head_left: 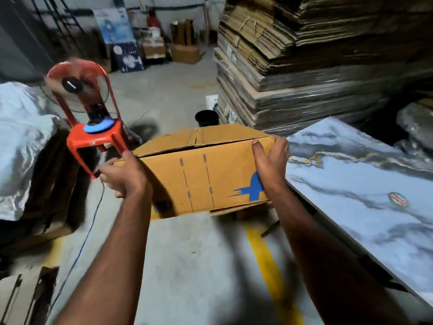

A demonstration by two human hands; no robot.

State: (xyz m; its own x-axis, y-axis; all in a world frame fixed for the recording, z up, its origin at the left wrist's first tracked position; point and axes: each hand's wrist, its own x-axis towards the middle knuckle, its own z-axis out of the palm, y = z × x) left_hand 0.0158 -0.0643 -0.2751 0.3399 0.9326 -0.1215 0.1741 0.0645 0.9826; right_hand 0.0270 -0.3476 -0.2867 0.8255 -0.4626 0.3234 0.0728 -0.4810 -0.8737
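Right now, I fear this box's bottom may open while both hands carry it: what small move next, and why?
Probably swing the cardboard box right and set it on the marble-patterned table. The left hand and right hand grip only its ends, and a bottom flap sticks out loose.

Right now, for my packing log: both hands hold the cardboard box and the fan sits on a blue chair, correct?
No: the head view shows the chair under the fan is red, not blue. The left hand and right hand do hold the cardboard box.
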